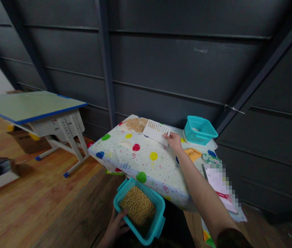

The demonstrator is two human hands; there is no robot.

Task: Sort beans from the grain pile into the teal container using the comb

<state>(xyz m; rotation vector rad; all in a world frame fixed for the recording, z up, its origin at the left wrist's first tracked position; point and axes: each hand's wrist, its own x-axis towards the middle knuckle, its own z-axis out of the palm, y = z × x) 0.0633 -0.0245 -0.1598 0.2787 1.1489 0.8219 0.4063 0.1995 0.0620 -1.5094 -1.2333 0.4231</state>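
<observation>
My right hand (174, 140) pinches one end of a flat white plastic plate with a row of slots (156, 134). The plate's far end is beside a spread of pale yellow beans (135, 124) on the back left of the tablecloth. Below the table's front edge, my left hand (117, 222) grips the side of a teal plastic tub (159, 200), thumb over its rim. Round yellow beans (138, 206) cover the tub's bottom. The tub is tilted slightly in view, and part of the left hand's fingers is hidden beneath it.
A balloon-print tablecloth (146, 165) covers the table. Another teal tub (204, 137) stands at the back right, near an orange cloth (193, 154) and a partly blurred paper (218, 184). A dark panelled wall (166, 62) rises behind; a green-topped desk (29, 105) is left.
</observation>
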